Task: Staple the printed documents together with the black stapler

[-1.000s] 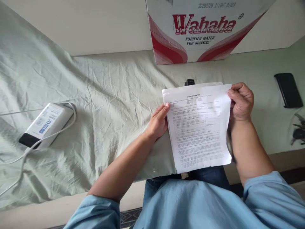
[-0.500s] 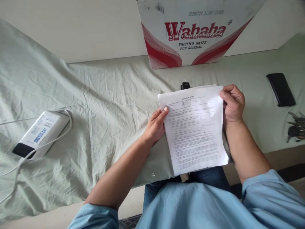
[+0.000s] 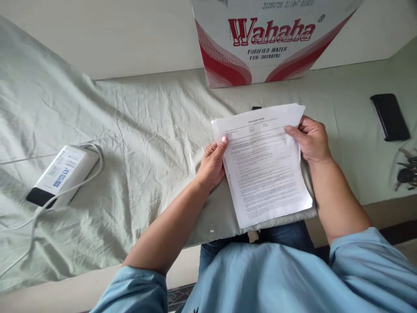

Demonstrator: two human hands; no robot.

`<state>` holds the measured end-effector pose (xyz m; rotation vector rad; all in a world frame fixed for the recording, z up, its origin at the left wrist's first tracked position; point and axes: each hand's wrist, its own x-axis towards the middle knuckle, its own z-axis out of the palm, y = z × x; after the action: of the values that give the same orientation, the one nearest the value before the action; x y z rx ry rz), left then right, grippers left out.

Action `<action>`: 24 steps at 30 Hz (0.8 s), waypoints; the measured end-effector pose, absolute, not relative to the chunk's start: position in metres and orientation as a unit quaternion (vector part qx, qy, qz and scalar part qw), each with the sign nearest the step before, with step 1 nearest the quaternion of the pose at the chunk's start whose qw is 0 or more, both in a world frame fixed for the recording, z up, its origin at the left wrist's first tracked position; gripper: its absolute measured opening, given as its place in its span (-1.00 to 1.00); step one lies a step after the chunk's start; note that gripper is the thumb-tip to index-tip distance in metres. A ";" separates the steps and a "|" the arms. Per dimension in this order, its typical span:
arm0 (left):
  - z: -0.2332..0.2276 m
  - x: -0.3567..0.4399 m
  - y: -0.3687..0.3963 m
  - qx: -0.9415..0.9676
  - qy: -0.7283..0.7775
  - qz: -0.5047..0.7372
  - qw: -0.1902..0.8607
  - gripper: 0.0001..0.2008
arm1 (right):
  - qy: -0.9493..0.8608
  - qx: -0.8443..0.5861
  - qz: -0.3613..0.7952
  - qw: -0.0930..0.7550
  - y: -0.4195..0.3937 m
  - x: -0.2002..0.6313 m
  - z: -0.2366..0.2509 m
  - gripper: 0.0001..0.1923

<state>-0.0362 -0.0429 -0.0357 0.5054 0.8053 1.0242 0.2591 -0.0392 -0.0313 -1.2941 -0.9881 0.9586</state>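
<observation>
Printed sheets of paper (image 3: 267, 174), headed "Overleaf Notes", are held up between my hands over the table's front edge. My left hand (image 3: 212, 164) grips their left edge, thumb on the printed face and fingers behind. On the upper right edge, my right hand (image 3: 311, 137) pinches the sheets with its thumb in front and fingers behind. More than one sheet shows at the top corners. A small black object (image 3: 256, 108) peeks out behind the top edge, mostly hidden by the paper.
A Wahaha water carton (image 3: 260, 56) stands at the back. On the left lies a white power bank (image 3: 63, 174) with a white cable (image 3: 81, 188). A black phone-like object (image 3: 390, 117) and a bunch of keys (image 3: 407, 174) lie right. Wrinkled pale green cloth (image 3: 146, 130) covers the table.
My right thumb has shifted left and inward on the paper, from the corner onto the printed face. The top right of the sheets tilts up a little more. The whole view has shifted slightly.
</observation>
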 end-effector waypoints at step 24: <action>-0.042 -0.040 -0.030 0.189 0.366 0.452 0.791 -0.63 | -0.395 -0.513 0.408 0.644 -0.029 0.265 -0.025 -0.56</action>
<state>-0.0404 -0.0303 -0.0420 0.4077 0.7872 0.9724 0.2651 -0.0293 -0.0248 -1.1671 -0.8990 0.9295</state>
